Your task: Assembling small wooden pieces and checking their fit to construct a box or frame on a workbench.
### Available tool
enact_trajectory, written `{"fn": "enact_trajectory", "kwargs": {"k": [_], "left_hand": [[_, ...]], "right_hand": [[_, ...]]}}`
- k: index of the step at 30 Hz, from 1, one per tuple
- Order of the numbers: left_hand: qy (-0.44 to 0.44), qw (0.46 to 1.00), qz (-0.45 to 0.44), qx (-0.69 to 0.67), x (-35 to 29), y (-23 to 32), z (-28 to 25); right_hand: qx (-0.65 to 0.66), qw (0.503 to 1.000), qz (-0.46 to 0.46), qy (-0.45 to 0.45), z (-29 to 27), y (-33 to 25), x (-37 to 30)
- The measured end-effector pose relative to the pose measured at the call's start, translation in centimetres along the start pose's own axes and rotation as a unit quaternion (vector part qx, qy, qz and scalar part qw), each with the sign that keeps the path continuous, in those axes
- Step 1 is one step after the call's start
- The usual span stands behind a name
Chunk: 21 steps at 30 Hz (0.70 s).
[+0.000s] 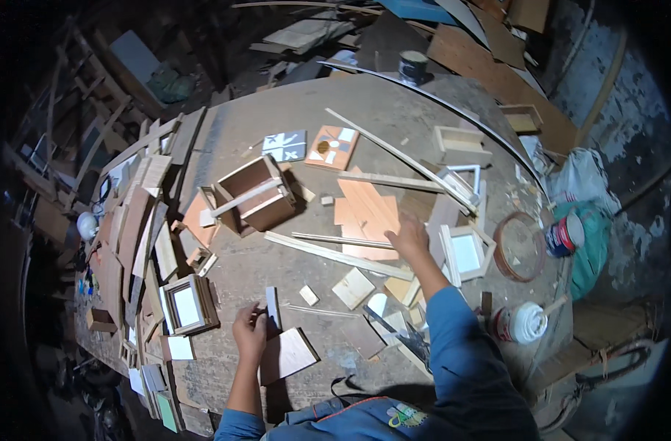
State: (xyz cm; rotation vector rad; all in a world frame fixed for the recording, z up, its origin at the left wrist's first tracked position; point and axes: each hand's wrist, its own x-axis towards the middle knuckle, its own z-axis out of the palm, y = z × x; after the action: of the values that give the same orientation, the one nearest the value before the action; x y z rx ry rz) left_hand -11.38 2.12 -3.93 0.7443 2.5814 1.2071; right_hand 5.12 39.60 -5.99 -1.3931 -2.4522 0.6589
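A big, dusty brown wooden table [291, 103] lies under the left hand [250, 331] and the right hand [411, 239]. A brown wooden box [271, 213] with open sides sits left of the right fingers, and farther from the person than the left fingers. Flat, peach-coloured boards [370, 202] lie in a pile just past the right fingers. A square, pale wooden frame [201, 312] with a white middle is left of the left fingers. A flat, pale wooden block [287, 358] is nearer the person than the left fingers, and a bit to their right.

A long, pale wooden strip [339, 257] runs on the near side of the right fingers. Two thin wooden strips [335, 239] end right by the right fingers. These fingers bend, with the thumb poking out; I can't tell if they pinch the strips.

A narrow, grey-topped wooden block [273, 305] is just right of the left fingers. They curl loosely, and I can't tell if they grip it. A tiny, pale square wooden block [309, 295] lies farther right of them.
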Motion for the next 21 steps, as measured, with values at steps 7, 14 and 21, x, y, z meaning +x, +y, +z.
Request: {"fn": "enact_trajectory", "kwargs": {"k": [7,14,21], "left_hand": [[-0.008,0.999,0.043,-0.033,-3.6,-1.1,-2.1],[-0.057,0.991,0.117,-0.025,-6.3,-0.2,-1.8],[-0.097,0.985,0.138,0.044,-8.2,0.2,-2.3]], "right_hand": [[0.103,0.970,-0.190,0.110,-0.6,-0.4,-7.5],[0.149,0.976,-0.083,0.139,-3.1,3.4,-12.8],[-0.025,0.997,-0.047,0.051,-5.3,7.1,-20.8]]}}
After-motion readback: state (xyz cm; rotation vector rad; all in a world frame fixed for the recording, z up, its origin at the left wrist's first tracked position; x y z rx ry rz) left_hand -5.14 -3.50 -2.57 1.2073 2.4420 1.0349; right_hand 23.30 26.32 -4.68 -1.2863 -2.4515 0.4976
